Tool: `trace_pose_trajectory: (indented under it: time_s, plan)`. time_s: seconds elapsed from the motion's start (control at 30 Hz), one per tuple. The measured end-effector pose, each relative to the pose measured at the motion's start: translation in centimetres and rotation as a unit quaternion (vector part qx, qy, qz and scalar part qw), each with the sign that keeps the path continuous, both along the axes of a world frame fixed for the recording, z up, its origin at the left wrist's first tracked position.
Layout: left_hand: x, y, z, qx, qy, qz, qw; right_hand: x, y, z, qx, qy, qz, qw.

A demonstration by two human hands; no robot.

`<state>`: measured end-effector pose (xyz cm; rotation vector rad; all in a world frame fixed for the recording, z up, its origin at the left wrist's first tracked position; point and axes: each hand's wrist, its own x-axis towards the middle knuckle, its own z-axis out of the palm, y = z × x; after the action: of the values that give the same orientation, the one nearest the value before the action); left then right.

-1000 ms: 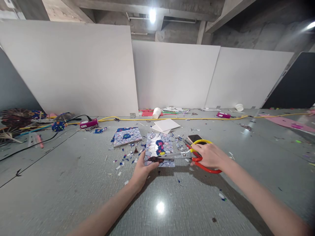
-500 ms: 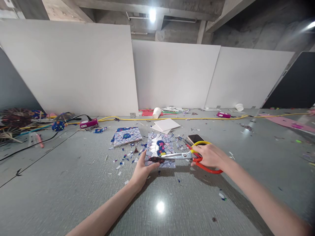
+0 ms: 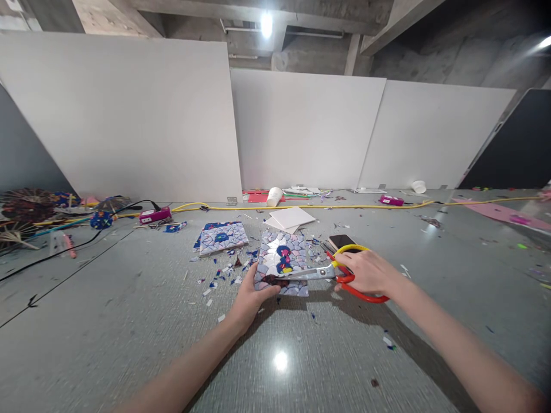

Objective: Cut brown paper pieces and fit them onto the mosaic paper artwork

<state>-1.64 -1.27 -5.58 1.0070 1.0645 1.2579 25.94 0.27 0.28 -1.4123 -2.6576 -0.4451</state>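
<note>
My left hand [image 3: 251, 296] grips the lower left edge of a square board covered in a mosaic of silvery pieces [image 3: 282, 249], with blue, pink and yellow bits near its middle. A dark brown scrap [image 3: 270, 279] lies by my thumb at the board's lower part. My right hand [image 3: 367, 272] is closed round the yellow and red handles of a pair of scissors [image 3: 316, 273]. The blades point left across the lower part of the board, their tips at the brown scrap. Whether the blades are cutting into it, I cannot tell.
A second mosaic board [image 3: 224, 237] lies to the left among scattered blue and white scraps [image 3: 214, 285]. A phone [image 3: 343, 243], white cards [image 3: 291, 217] and a tipped paper cup [image 3: 274, 197] lie beyond. A yellow cable [image 3: 344, 207] runs along white panels [image 3: 305, 132].
The mosaic board has shifted and tilted slightly in my left hand. The scissors' blades have come a little closer together and turned slightly. Both hands keep nearly the same place.
</note>
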Motion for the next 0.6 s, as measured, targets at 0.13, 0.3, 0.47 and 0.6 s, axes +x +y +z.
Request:
trace_pose_trajectory:
  time_s: [0.13, 0.3, 0.47, 0.6]
  plan:
    - [-0.03, 0.0, -0.16, 0.008, 0.005, -0.008, 1.0, -0.07, 0.04, 0.03, 0.012, -0.008, -0.003, 1.0]
    - [0.13, -0.16, 0.06, 0.019, -0.022, -0.026, 0.999, 0.12, 0.17, 0.02, 0.023, -0.012, 0.005, 1.0]
    - [0.06, -0.1, 0.04, 0.007, -0.019, -0.031, 0.999, 0.44, 0.23, 0.02, 0.031, -0.016, 0.015, 0.999]
    - [-0.29, 0.21, -0.3, -0.016, -0.027, -0.03, 0.999, 0.41, 0.1, 0.11, 0.025, -0.013, 0.014, 1.0]
